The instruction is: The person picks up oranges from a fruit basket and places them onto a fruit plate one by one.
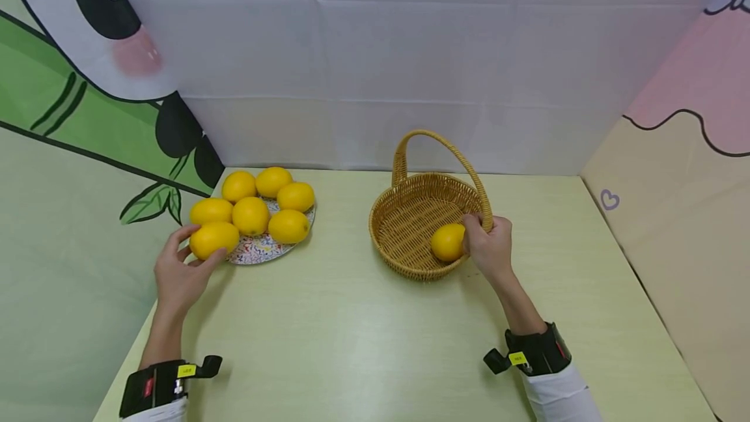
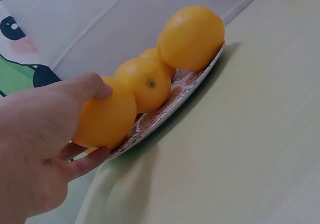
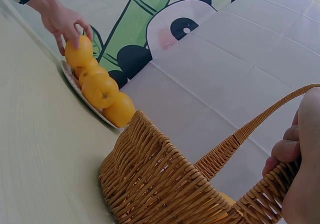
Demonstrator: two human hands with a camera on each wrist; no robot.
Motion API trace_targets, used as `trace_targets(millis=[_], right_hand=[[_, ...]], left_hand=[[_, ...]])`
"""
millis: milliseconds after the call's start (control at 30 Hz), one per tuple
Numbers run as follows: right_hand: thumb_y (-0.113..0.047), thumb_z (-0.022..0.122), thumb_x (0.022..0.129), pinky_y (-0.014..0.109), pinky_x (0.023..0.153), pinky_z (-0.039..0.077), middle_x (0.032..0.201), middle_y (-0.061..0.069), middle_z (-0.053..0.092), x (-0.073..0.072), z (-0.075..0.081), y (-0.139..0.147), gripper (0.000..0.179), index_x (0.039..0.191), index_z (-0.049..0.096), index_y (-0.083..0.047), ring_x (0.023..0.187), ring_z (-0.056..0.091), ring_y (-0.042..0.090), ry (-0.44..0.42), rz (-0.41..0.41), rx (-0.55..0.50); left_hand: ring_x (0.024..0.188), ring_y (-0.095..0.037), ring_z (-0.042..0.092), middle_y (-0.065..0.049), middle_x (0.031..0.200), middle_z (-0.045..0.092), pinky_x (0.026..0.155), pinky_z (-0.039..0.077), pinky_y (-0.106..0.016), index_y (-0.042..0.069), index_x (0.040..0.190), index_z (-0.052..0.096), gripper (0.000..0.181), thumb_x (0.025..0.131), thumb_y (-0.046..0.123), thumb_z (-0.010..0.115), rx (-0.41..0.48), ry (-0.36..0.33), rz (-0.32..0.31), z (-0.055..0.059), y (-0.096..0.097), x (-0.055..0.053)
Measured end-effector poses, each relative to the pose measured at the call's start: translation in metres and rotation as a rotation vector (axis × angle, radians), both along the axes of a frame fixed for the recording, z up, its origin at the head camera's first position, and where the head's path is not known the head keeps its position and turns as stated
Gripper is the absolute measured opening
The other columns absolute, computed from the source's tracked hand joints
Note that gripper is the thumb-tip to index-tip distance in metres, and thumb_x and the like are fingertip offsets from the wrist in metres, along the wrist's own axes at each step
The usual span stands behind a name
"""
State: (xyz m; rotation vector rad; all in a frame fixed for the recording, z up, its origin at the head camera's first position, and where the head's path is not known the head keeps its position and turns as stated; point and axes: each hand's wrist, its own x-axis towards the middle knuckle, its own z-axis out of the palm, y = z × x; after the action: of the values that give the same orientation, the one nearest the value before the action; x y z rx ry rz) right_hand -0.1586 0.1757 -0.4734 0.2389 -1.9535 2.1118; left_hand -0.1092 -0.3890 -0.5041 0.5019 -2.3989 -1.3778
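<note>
My left hand holds a yellow lemon at the near-left side of a speckled plate, thumb on one side and fingers on the other. In the left wrist view the held lemon touches its neighbour, close to the plate's rim. Several more lemons crowd the plate. On the right, my right hand grips the base of the handle of a wicker basket. One lemon lies inside the basket, beside that hand and partly hidden by it.
Both things stand on a pale wooden table, the plate left and the basket right of centre. A white cloth backdrop hangs behind the far edge. Printed cloth panels flank the sides.
</note>
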Motion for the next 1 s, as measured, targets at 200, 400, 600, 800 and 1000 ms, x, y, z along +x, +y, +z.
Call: trace_targets(millis=[200,400,600,800,1000], right_hand=[[0.001,0.056,0.109,0.019,0.038,0.030,0.047,-0.008,0.043,-0.0008,-0.0005,-0.0003,0.049,0.060,0.047,0.000,0.039,0.039,0.004,0.017,0.003,0.005],[0.001,0.057,0.109,0.019,0.039,0.032,0.047,-0.007,0.044,-0.0010,-0.0022,0.0001,0.049,0.061,0.048,0.000,0.039,0.040,0.004,0.020,0.002,0.007],[0.001,0.057,0.109,0.019,0.039,0.031,0.047,-0.007,0.043,-0.0007,-0.0024,0.0006,0.049,0.061,0.047,0.001,0.040,0.039,0.004,0.024,0.005,0.006],[0.001,0.057,0.109,0.019,0.039,0.032,0.047,-0.007,0.043,-0.0005,-0.0019,0.0007,0.049,0.061,0.048,0.000,0.040,0.040,0.004,0.024,0.004,0.005],[0.001,0.056,0.109,0.019,0.039,0.032,0.047,-0.007,0.043,-0.0007,-0.0020,0.0010,0.049,0.060,0.048,-0.001,0.040,0.039,0.004,0.025,0.003,0.008]], left_hand=[[0.127,-0.019,0.062,-0.009,0.169,0.049,0.085,0.052,-0.001,0.014,0.163,0.053,0.072,0.100,0.018,0.088,-0.043,-0.017,-0.022,-0.0041,-0.0027,-0.0030],[0.130,-0.022,0.062,-0.011,0.171,0.046,0.086,0.052,0.000,0.014,0.165,0.050,0.074,0.102,0.021,0.086,-0.035,-0.037,-0.036,-0.0088,-0.0054,-0.0063],[0.137,-0.028,0.062,-0.011,0.172,0.044,0.087,0.052,0.001,0.014,0.167,0.047,0.075,0.103,0.022,0.085,-0.012,-0.046,-0.044,-0.0102,-0.0062,-0.0080],[0.139,-0.035,0.062,-0.016,0.170,0.043,0.089,0.051,0.001,0.012,0.169,0.043,0.077,0.105,0.023,0.083,-0.024,-0.047,-0.086,-0.0096,-0.0057,-0.0078],[0.145,-0.049,0.058,-0.022,0.172,0.043,0.089,0.048,0.003,0.009,0.171,0.038,0.079,0.107,0.027,0.080,-0.064,-0.049,-0.121,-0.0088,-0.0047,-0.0078]])
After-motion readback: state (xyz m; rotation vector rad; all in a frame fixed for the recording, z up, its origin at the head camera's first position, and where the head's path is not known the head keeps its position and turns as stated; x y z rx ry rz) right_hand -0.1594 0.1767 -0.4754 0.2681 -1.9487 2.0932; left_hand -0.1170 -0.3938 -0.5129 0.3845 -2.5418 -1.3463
